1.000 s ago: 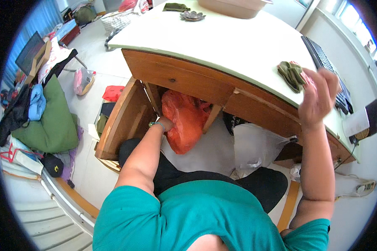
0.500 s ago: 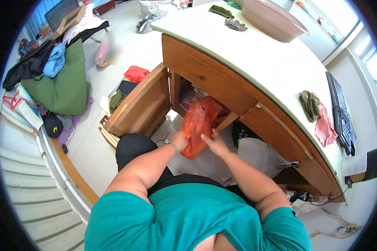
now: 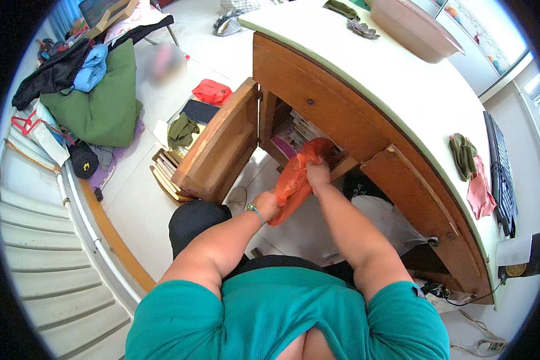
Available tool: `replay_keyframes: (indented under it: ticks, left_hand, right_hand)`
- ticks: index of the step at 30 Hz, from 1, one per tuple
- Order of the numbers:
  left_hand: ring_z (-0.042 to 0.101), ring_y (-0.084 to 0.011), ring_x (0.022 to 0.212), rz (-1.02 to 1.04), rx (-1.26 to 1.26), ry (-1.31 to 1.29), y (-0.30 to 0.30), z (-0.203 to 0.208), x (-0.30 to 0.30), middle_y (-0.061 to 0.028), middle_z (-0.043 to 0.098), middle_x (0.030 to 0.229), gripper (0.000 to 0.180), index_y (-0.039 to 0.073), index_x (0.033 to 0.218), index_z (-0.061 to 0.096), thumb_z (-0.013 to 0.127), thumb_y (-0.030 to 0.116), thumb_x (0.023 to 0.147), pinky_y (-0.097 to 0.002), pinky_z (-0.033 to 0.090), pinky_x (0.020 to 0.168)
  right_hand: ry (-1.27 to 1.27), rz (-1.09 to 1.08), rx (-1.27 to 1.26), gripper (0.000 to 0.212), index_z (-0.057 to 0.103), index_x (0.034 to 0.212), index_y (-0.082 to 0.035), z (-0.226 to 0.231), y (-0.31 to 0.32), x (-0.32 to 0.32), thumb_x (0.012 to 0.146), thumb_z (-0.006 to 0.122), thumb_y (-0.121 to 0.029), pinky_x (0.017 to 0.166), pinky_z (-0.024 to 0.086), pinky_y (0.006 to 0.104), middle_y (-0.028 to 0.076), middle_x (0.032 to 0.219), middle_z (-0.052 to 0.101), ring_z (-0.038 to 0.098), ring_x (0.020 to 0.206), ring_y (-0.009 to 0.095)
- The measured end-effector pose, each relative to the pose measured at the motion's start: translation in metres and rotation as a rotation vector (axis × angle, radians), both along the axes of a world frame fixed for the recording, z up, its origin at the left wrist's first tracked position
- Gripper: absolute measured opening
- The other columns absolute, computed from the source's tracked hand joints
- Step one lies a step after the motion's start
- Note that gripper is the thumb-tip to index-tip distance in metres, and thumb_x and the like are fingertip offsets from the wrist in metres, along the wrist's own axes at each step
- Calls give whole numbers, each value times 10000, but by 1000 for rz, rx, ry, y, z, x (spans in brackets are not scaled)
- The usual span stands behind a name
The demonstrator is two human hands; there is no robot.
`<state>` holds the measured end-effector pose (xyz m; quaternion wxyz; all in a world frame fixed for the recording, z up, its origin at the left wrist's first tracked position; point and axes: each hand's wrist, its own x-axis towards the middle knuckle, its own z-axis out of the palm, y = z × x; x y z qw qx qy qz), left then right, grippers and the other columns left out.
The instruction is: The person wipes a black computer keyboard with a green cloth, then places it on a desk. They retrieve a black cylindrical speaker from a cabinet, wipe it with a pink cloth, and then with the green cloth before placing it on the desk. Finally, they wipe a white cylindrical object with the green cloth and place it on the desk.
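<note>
A thin red plastic bag (image 3: 292,183) hangs between my two hands, just in front of the open compartment of a brown wooden desk (image 3: 336,114). My left hand (image 3: 266,206) is closed on the bag's lower left side. Higher up on its right side, my right hand (image 3: 318,174) grips the bag too. The bag's far end reaches to the mouth of the compartment; what it holds, if anything, cannot be made out. Behind it, books and papers (image 3: 301,131) lie inside the compartment. The wooden door (image 3: 219,144) of the desk stands swung out to the left.
Left of the door, a box of books (image 3: 167,174) stands on the floor. A translucent bag (image 3: 387,222) hangs under the desk at right. On the desktop are a pink basin (image 3: 414,30), a keyboard (image 3: 499,171) and small cloths (image 3: 479,191). Green bedding (image 3: 102,114) lies at far left.
My right hand has gone from open fingers beside the red bag to gripping it higher up. The bag looks narrower and more stretched. The view has shifted slightly.
</note>
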<state>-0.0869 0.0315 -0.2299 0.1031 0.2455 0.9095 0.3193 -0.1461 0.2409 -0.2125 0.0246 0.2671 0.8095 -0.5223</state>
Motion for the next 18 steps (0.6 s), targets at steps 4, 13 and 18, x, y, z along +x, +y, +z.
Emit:
replay_keyframes:
  ticks: [4, 13, 18]
  left_hand:
    - [636, -454, 876, -47, -40, -103, 0, 18, 3, -239, 673, 947, 274, 65, 1059, 635, 636, 130, 792, -523, 523, 773]
    - [634, -441, 956, -96, -126, -226, -7, -5, 5, -238, 674, 1021, 268, 58, 1075, 640, 597, 93, 813, -488, 521, 828]
    - [645, -411, 992, -102, -160, -427, -3, 48, 20, -230, 685, 1037, 311, 54, 1100, 646, 669, 147, 804, -458, 521, 866]
  right_hand:
    - [104, -147, -134, 449, 550, 1305, -7, 41, -20, 28, 905, 555, -211, 1000, 449, 423, 227, 1324, 577, 559, 1216, 376]
    - [231, 94, 21, 514, 495, 1345, 88, 26, -51, 71, 889, 518, -149, 1094, 372, 365, 272, 1345, 549, 514, 1282, 370]
    - [391, 198, -79, 165, 567, 997, 1, 62, -68, 114, 842, 515, -23, 827, 497, 406, 217, 1001, 670, 648, 979, 378]
